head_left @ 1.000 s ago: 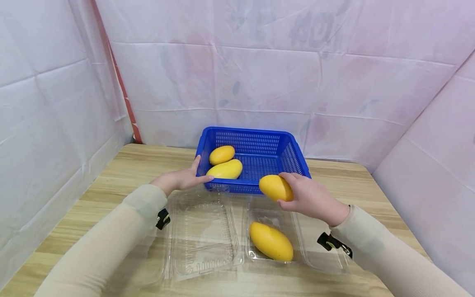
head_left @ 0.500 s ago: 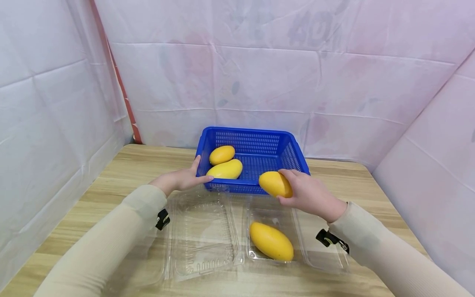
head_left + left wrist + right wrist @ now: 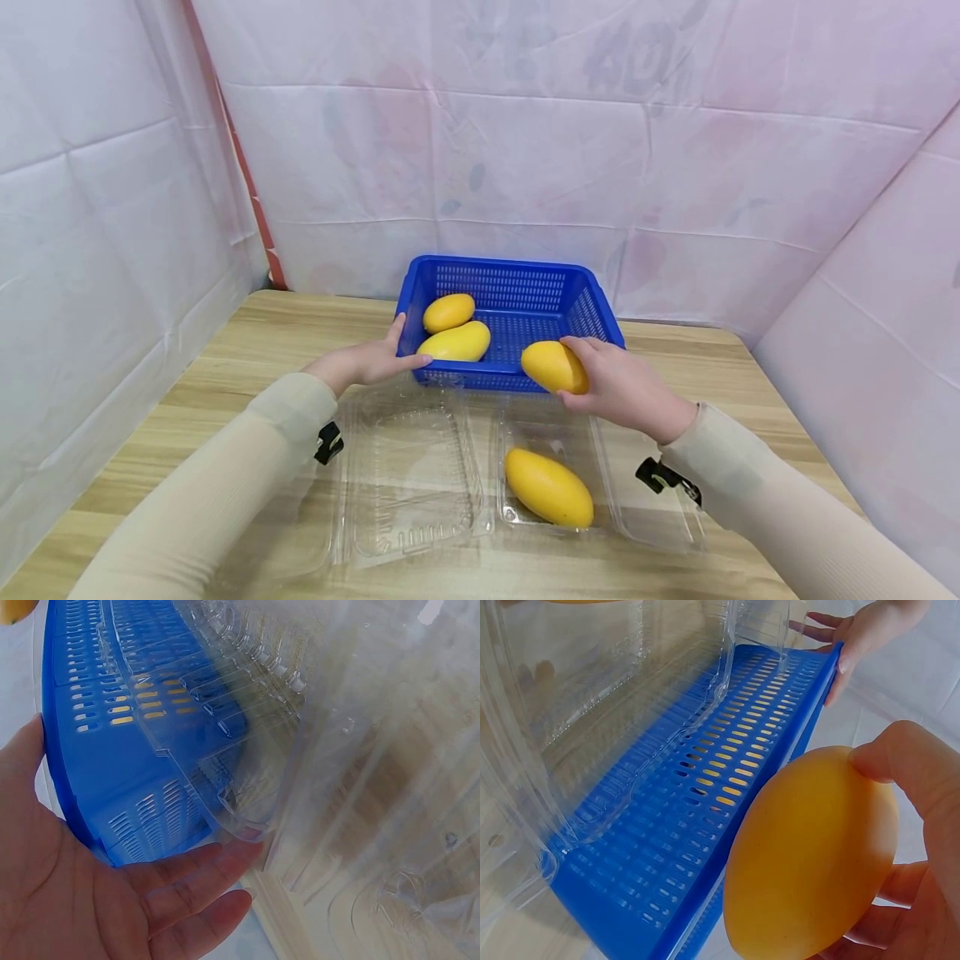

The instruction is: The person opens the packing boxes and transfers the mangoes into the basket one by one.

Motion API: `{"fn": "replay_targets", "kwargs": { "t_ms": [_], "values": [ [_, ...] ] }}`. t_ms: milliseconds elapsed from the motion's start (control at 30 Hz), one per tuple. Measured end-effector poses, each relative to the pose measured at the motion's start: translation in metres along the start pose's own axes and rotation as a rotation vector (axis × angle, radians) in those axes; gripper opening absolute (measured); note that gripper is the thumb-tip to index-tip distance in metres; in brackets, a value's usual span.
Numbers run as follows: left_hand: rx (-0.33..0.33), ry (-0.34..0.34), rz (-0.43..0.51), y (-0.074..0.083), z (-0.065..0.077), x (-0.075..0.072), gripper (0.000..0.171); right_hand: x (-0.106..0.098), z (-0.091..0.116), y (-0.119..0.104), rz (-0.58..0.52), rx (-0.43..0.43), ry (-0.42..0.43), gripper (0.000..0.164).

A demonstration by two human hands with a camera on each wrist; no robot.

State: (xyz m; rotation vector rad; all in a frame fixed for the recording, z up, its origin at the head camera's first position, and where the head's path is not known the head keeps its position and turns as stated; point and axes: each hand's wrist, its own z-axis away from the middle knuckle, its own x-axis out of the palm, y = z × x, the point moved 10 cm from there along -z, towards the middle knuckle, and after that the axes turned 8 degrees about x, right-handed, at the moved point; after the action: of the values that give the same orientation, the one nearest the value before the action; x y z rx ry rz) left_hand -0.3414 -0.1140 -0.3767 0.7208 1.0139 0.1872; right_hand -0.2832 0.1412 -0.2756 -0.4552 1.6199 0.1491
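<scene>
A blue plastic basket (image 3: 517,377) stands on the table with two yellow mangoes, one mango (image 3: 448,313) behind the other mango (image 3: 461,342), at its left end. My left hand (image 3: 367,362) touches the basket's near left corner; its thumb lies at the rim and its fingers (image 3: 187,889) extend loosely outside. My right hand (image 3: 626,387) grips another mango (image 3: 810,855) between thumb and fingers, over the basket's front rim. A further mango (image 3: 549,490) lies in the right clear plastic clamshell box (image 3: 551,437). The left clear clamshell box (image 3: 412,475) stands beside it, lid open.
The clamshell lid (image 3: 660,521) spreads out on the right. Both boxes sit directly in front of the basket, close against it. White patterned cloth (image 3: 525,150) hangs behind and along both sides of the wooden table (image 3: 720,375).
My right hand has risen slightly and moved a little farther back with the mango, toward the basket's inside. My left hand, the basket and the boxes have kept their places.
</scene>
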Motion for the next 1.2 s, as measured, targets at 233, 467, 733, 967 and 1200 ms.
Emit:
{"fn": "replay_targets", "kwargs": {
  "t_ms": [233,467,733,967,1200],
  "values": [
    [-0.010,-0.003,-0.006,0.000,0.001,-0.001,0.107,-0.001,-0.001,0.000,-0.004,0.002,0.003,0.066],
    [-0.004,-0.010,-0.011,0.000,0.001,0.000,0.109,-0.006,-0.004,0.000,0.012,-0.014,0.034,0.064],
    [-0.002,-0.007,-0.005,-0.001,0.000,0.000,0.109,-0.011,-0.009,0.004,0.015,-0.019,0.039,0.063],
    [-0.013,-0.014,-0.014,0.000,0.000,0.001,0.111,-0.010,-0.012,0.009,0.013,-0.001,0.019,0.064],
    [-0.002,-0.013,-0.012,-0.001,0.000,0.000,0.103,-0.010,-0.015,0.012,0.032,0.008,0.016,0.065]
  ]
}}
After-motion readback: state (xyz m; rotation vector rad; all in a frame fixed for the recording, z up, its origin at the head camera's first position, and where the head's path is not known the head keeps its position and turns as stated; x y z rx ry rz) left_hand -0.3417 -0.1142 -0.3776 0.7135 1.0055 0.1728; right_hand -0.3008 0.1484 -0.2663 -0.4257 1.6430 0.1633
